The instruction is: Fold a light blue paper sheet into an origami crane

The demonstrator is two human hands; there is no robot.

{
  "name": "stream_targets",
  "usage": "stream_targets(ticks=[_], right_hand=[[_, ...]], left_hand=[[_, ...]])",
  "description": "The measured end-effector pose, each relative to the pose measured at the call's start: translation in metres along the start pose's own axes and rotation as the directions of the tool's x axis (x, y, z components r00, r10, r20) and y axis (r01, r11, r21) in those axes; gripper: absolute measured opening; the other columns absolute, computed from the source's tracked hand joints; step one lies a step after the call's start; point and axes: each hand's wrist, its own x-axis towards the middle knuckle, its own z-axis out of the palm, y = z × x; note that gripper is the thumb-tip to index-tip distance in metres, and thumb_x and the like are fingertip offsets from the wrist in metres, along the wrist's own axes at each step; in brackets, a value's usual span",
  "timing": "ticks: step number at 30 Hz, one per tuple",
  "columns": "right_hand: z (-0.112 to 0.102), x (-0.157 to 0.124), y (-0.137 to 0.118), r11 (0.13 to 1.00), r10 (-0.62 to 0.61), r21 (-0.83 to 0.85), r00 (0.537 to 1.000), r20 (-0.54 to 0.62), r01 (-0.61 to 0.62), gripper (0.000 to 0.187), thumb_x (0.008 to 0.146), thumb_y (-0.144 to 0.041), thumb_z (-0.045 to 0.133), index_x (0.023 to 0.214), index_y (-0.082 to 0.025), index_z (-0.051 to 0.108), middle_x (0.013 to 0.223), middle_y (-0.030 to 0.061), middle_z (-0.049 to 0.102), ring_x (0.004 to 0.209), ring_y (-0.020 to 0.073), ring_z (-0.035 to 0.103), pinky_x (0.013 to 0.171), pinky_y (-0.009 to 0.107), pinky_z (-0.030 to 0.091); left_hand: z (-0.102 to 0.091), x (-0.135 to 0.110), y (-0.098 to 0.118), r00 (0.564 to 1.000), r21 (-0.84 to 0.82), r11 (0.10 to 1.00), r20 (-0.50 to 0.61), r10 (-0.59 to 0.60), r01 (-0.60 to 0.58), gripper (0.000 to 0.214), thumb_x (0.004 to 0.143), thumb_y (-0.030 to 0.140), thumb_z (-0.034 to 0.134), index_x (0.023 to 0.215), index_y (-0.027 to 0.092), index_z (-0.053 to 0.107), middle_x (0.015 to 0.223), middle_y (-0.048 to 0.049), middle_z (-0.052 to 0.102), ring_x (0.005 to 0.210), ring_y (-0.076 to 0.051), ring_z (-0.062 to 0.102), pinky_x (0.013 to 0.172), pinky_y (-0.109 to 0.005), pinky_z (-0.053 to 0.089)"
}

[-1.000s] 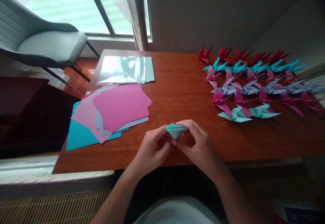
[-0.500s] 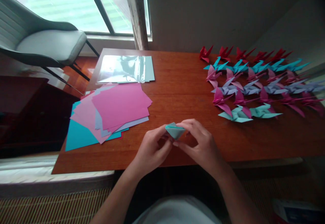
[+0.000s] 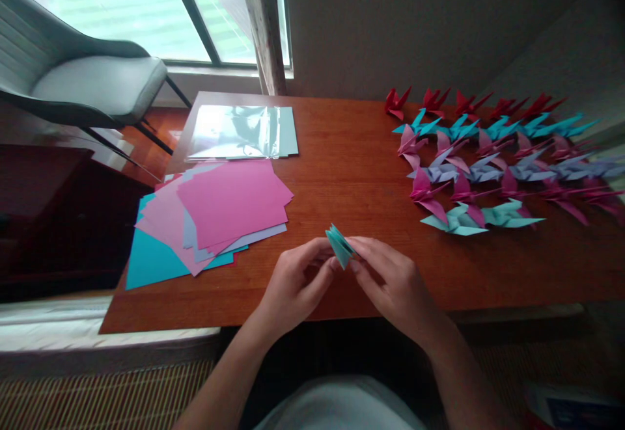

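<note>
A small folded piece of mint-green paper [image 3: 340, 248] is held up over the table's near edge, its layers showing on the upper side. My left hand [image 3: 301, 276] pinches it from the left between thumb and fingers. From the right, my right hand [image 3: 385, 275] grips its other side, with the fingers along the upper edge and the thumb below. Parts of the paper are hidden behind the fingertips. To the right of my hands stand two mint-green paper cranes [image 3: 459, 220], the nearest row of several.
Rows of red cranes [image 3: 396, 103], turquoise, pink, lavender and magenta ones fill the table's right side. Loose coloured sheets [image 3: 234, 199] lie fanned out at the left, with a clear plastic packet [image 3: 234, 132] of paper behind them. A grey chair [image 3: 97, 85] stands beyond the wooden table [image 3: 342, 157].
The folded paper has been turned in my hands, from a wide triangle facing me to a narrower, tilted view showing its layered edges. My right hand has shifted slightly right and down.
</note>
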Motion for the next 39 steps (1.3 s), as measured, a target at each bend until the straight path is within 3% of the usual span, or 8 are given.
stream_targets(ticks=[8, 14, 20, 23, 27, 32, 34, 39], right_hand=[[0.0, 0.002, -0.001, 0.999, 0.021, 0.036, 0.999, -0.046, -0.019, 0.035, 0.096, -0.014, 0.054, 0.127, -0.026, 0.064, 0.117, 0.0071, 0.075, 0.109, 0.0218, 0.072, 0.096, 0.04, 0.06], [0.004, 0.004, -0.002, 0.997, 0.056, 0.065, 0.986, -0.158, -0.047, 0.017, 0.093, -0.012, 0.061, 0.101, -0.024, 0.07, 0.095, 0.0045, 0.074, 0.091, 0.0184, 0.072, 0.082, 0.033, 0.06], [0.009, 0.005, -0.01, 0.959, 0.151, 0.262, 0.976, -0.158, -0.106, 0.007, 0.091, -0.017, 0.068, 0.092, -0.023, 0.071, 0.084, 0.0015, 0.071, 0.078, 0.0157, 0.067, 0.069, 0.028, 0.055], [0.012, 0.004, -0.013, 0.911, 0.211, 0.386, 0.967, -0.142, -0.143, 0.006, 0.09, -0.018, 0.069, 0.092, -0.023, 0.072, 0.085, 0.0004, 0.073, 0.077, 0.015, 0.068, 0.069, 0.027, 0.054], [0.013, 0.002, -0.012, 0.865, 0.295, 0.449, 0.951, -0.09, -0.225, 0.003, 0.091, -0.023, 0.068, 0.092, -0.023, 0.071, 0.085, -0.0003, 0.072, 0.076, 0.0139, 0.066, 0.067, 0.025, 0.053], [0.009, 0.002, -0.009, 0.843, 0.293, 0.462, 0.956, 0.035, -0.275, 0.005, 0.092, -0.025, 0.067, 0.09, -0.022, 0.068, 0.086, 0.0005, 0.07, 0.079, 0.0153, 0.064, 0.073, 0.027, 0.05], [0.007, 0.003, -0.008, 0.845, 0.279, 0.453, 0.957, 0.079, -0.283, 0.004, 0.092, -0.025, 0.067, 0.089, -0.021, 0.066, 0.085, 0.0002, 0.069, 0.078, 0.0151, 0.063, 0.073, 0.028, 0.049], [0.002, 0.008, -0.006, 0.896, 0.21, 0.4, 0.978, 0.007, -0.195, 0.006, 0.089, -0.02, 0.071, 0.086, -0.021, 0.065, 0.083, -0.0001, 0.065, 0.078, 0.0149, 0.061, 0.073, 0.028, 0.047]], left_hand=[[0.0, -0.001, 0.001, 1.0, 0.007, 1.0, 0.014, -0.002, 0.002, 0.011, 0.095, 0.021, 0.06, 0.101, 0.017, 0.068, 0.088, -0.0037, 0.072, 0.077, -0.014, 0.066, 0.074, -0.023, 0.053], [-0.001, -0.002, -0.003, 0.997, 0.193, 0.979, -0.019, 0.072, -0.067, 0.014, 0.089, 0.008, 0.056, 0.088, 0.017, 0.067, 0.076, -0.0007, 0.065, 0.07, -0.012, 0.059, 0.069, -0.022, 0.048], [-0.002, -0.003, -0.005, 0.996, 0.064, 0.995, -0.037, 0.083, -0.081, 0.012, 0.089, 0.01, 0.063, 0.093, 0.018, 0.07, 0.121, -0.0105, 0.07, 0.114, -0.022, 0.065, 0.096, -0.031, 0.051], [0.0, -0.005, -0.008, 1.0, -0.099, 0.995, -0.02, 0.023, -0.024, 0.012, 0.091, 0.014, 0.065, 0.102, 0.019, 0.066, 0.105, -0.0079, 0.071, 0.099, -0.019, 0.069, 0.089, -0.03, 0.055], [0.001, -0.005, -0.01, 0.993, -0.214, 0.977, -0.109, -0.041, 0.017, 0.029, 0.085, 0.012, 0.071, 0.11, 0.021, 0.059, 0.096, -0.0024, 0.068, 0.086, -0.015, 0.067, 0.078, -0.025, 0.055], [-0.004, -0.003, -0.004, 0.999, -0.02, 1.0, -0.052, 0.0, -0.001, 0.002, 0.085, 0.015, 0.071, 0.084, 0.016, 0.071, 0.078, -0.0022, 0.064, 0.073, -0.013, 0.058, 0.067, -0.022, 0.047], [-0.006, -0.002, -0.002, 0.999, 0.027, 0.999, -0.041, 0.023, -0.022, 0.007, 0.086, 0.017, 0.071, 0.079, 0.015, 0.072, 0.074, -0.002, 0.063, 0.069, -0.012, 0.055, 0.063, -0.022, 0.044], [-0.004, 0.0, 0.001, 0.998, 0.056, 0.997, -0.031, 0.057, -0.055, 0.011, 0.087, 0.016, 0.07, 0.076, 0.016, 0.07, 0.072, -0.0012, 0.063, 0.067, -0.011, 0.055, 0.063, -0.022, 0.043]])
